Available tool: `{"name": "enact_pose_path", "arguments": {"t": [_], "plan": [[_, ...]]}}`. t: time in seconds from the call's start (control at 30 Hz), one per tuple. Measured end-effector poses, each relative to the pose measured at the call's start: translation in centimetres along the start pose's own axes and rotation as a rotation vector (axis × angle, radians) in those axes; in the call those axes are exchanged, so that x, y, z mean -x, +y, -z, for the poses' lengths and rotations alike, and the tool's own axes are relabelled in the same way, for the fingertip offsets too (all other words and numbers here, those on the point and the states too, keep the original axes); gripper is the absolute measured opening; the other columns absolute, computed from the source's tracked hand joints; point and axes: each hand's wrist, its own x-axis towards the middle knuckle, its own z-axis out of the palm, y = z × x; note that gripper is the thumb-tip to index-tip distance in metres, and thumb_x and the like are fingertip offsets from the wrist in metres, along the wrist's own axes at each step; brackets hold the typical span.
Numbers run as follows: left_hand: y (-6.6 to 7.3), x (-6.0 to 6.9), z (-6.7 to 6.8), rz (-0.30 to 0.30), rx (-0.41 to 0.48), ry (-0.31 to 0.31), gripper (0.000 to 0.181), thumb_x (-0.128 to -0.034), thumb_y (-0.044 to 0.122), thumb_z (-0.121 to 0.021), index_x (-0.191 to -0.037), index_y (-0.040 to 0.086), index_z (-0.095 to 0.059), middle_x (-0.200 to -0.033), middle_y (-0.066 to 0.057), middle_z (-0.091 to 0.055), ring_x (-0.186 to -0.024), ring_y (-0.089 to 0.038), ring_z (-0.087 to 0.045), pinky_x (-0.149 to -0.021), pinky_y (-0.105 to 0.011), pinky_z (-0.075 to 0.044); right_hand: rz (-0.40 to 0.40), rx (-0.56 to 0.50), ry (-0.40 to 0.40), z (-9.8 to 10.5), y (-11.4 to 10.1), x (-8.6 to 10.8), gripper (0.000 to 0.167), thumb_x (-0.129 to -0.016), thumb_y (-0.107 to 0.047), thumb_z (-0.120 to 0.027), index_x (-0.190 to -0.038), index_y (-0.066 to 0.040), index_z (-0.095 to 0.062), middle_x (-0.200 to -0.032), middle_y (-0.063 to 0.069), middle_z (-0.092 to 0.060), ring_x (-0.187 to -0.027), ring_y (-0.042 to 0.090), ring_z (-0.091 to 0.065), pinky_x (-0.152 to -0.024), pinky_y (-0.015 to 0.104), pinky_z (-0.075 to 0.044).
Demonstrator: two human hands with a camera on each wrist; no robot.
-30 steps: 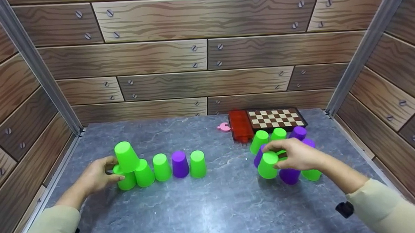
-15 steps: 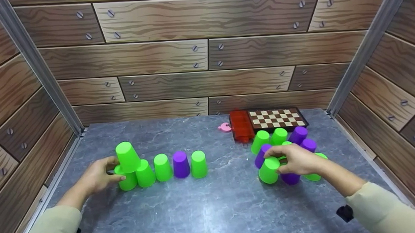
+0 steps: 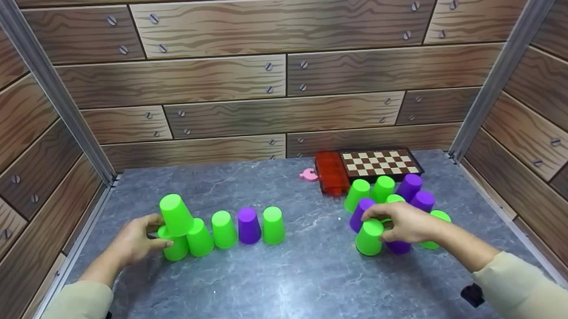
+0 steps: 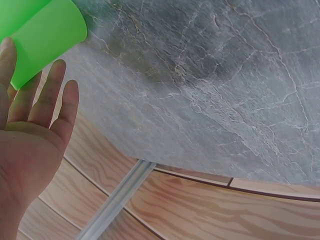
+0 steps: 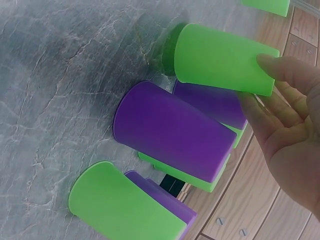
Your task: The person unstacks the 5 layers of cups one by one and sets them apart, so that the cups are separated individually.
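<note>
In the head view, my left hand is at the left end of a cup row, thumb and fingers round the top of a lower green cup. One green cup stands upside down across it and the neighbouring green cup. My right hand pinches another green cup by its narrow top, thumb in front; a shadow lies by its rim in the right wrist view. Close behind it stands a purple cup. The hand partly hides other cups.
The row continues with a green cup, a purple cup and a green cup. More upturned cups cluster at right. Behind them lie a checkered board, a red transparent case and a pink piece.
My right hand has lowered its green cup toward the tabletop, in front of the right cluster. My left hand has stayed in place by the row, and the stacked cup has not moved.
</note>
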Motion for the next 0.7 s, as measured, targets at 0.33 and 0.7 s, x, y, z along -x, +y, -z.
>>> {"name": "enact_pose_path", "arguments": {"t": [0.33, 0.7], "plan": [[0.39, 0.13, 0.03, 0.027, -0.01, -0.017, 0.052, -0.0883, 0.012, -0.088, -0.129, -0.009, -0.063, -0.126, -0.027, -0.069, -0.123, -0.05, -0.064, -0.1, -0.059, -0.057, 0.005, 0.018, 0.007, -0.09, -0.1, 0.01, 0.049, -0.08, 0.009, -0.077, -0.128, -0.004, -0.071, -0.125, 0.004, -0.073, -0.113, 0.024, -0.067, -0.097, 0.043, -0.061], [0.37, 0.11, 0.03, 0.019, -0.01, -0.008, 0.05, -0.0875, 0.01, -0.089, -0.126, -0.008, -0.064, -0.124, -0.027, -0.07, -0.122, -0.05, -0.065, -0.101, -0.06, -0.056, 0.011, 0.082, 0.002, 0.05, 0.06, 0.08, 0.049, -0.081, 0.009, -0.073, -0.129, -0.001, -0.07, -0.127, 0.01, -0.073, -0.113, 0.03, -0.069, -0.096, 0.052, -0.061]]}}
